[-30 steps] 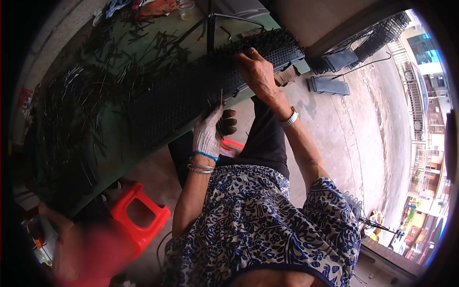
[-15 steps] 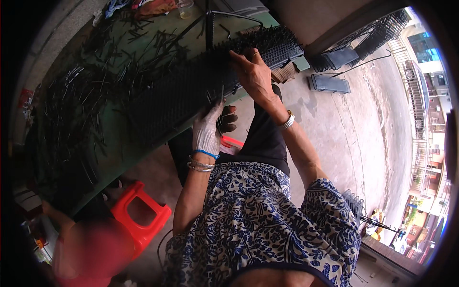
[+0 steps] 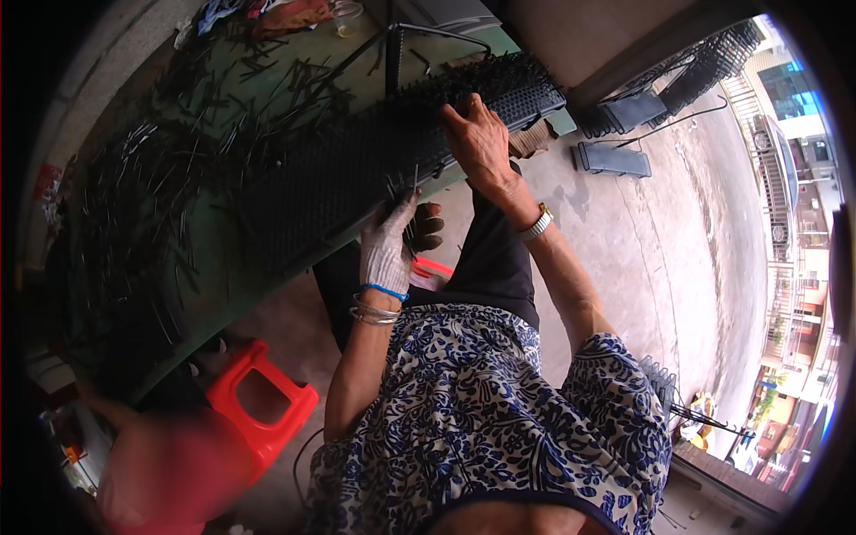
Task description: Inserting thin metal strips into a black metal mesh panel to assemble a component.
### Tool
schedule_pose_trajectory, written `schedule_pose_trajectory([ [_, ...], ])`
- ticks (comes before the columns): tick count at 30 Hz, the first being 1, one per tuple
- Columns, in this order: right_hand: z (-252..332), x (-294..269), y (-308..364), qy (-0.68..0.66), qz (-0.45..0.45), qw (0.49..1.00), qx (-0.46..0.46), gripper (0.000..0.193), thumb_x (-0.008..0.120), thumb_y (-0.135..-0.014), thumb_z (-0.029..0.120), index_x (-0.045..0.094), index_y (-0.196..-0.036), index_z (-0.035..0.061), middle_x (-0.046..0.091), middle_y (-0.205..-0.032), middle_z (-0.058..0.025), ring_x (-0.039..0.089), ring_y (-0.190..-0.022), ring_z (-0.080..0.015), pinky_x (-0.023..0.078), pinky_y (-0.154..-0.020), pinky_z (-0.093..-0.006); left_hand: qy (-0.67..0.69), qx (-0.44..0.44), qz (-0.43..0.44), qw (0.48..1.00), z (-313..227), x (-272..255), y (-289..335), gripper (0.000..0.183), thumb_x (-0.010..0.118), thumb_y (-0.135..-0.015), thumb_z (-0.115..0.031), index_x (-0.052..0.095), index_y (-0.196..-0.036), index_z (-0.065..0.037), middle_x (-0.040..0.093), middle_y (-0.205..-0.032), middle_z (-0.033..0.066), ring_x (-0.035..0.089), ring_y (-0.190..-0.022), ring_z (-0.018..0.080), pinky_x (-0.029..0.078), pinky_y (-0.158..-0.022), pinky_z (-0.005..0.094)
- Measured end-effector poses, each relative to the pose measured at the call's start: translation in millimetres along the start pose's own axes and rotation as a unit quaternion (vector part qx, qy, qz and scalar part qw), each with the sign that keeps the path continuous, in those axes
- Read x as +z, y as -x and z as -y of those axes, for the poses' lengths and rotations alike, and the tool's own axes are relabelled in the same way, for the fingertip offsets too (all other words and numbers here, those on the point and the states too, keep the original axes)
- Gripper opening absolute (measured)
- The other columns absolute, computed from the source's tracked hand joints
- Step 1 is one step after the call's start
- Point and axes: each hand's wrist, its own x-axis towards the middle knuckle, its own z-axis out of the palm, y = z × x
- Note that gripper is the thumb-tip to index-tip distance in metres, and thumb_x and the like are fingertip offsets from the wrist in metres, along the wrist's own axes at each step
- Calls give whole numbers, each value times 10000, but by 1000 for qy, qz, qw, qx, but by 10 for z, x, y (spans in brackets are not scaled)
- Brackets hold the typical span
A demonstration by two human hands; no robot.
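Our left hand (image 3: 389, 236), in a pale knitted glove with dark fingertips, is at the near edge of the bench (image 3: 218, 299), its thumb up against the near side of the black panel (image 3: 312, 192) and its other fingers curled lower down, below that edge. It is mostly closed, with a few thin rods (image 3: 415, 174) in its grip, their ends poking up past the thumb. Our right hand (image 3: 482, 147), bare, is over the panel nearer the bench's right corner, fingers bent and thumb drawn in toward them; we cannot tell whether it pinches a rod. The panel lies along the near edge and reaches to the right corner, full of small holes, with dark bristles (image 3: 508, 73) standing thick along its far side at the right end. Loose rods (image 3: 147, 183) lie scattered over the bench's left part, and a clear cup (image 3: 347, 20) stands by the far edge. Cardboard (image 3: 532, 140) shows beneath the panel at the right corner. A red stool (image 3: 267, 406) stands beyond the near edge.
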Motion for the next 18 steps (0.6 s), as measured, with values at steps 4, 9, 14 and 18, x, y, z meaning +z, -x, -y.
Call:
schedule_pose_trajectory([
  [4, -15, -47, -60, 29, 40, 998, -48, 197, 577, -814, 88, 559, -1007, 123, 501, -947, -170, 575, -810, -352, 479, -667, -436, 6, -2, -1, 1000, -12, -48, -5, 227, 643, -914, -224, 661, -1075, -65, 695, -852, 111, 663, -647, 185, 529, -536, 299],
  [9, -124, -88, -170, 1, 85, 994, -65, 222, 569, -822, 63, 532, -1036, 108, 511, -975, -193, 595, -818, -370, 490, -681, -453, 29, 7, -2, 1000, -10, -43, -9, 216, 647, -908, -204, 639, -1054, -46, 701, -822, 134, 668, -584, 192, 540, -474, 278],
  [14, -202, -98, -247, -61, 106, 992, -29, 149, 574, -858, 70, 539, -1003, 71, 550, -961, -177, 612, -787, -373, 501, -675, -447, 18, -1, -8, 1000, -17, -28, -5, 215, 643, -911, -200, 636, -1058, -45, 700, -824, 133, 666, -581, 189, 536, -466, 275],
  [18, -206, -75, -259, -179, 43, 983, -31, 95, 597, -865, 85, 570, -944, 40, 573, -901, -156, 605, -802, -369, 504, -660, -426, 11, 1, -2, 1000, -16, -27, -11, 213, 644, -910, -196, 635, -1059, -44, 699, -824, 132, 664, -577, 186, 533, -461, 272],
])
